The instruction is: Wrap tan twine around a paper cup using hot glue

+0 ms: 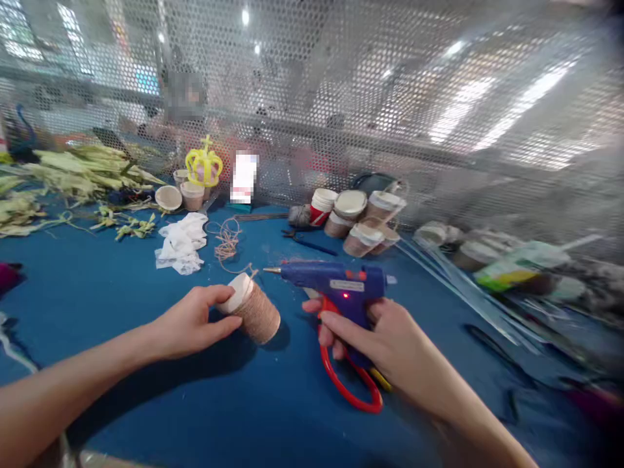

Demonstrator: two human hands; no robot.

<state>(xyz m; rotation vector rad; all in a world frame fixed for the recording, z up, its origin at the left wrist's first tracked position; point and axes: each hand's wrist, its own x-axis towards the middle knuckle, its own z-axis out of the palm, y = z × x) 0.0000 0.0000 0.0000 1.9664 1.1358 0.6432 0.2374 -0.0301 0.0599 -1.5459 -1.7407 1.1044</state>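
My left hand (199, 318) is closed on the white rim end of a paper cup (260, 315) wrapped in brown twine. The cup is tilted, with its wrapped end pointing down to the right. A loose strand of twine (228, 240) runs from the cup's rim to a small tangle behind it. My right hand (370, 331) is wrapped round a blue hot glue gun (316, 276), whose red light is lit. Its metal nozzle points left, just above and apart from the cup. Red-handled scissors (348, 383) show below the same hand; whether its fingers grip them is unclear.
Crumpled white tissue (182, 242) lies behind my left hand. At the back stand several wrapped cups (363, 237), a yellow crown (205, 166) and a bright phone screen (244, 175). Dried husks (88, 172) fill the left, clear glue sticks (458, 286) the right. A perforated metal screen (312, 84) bounds the table.
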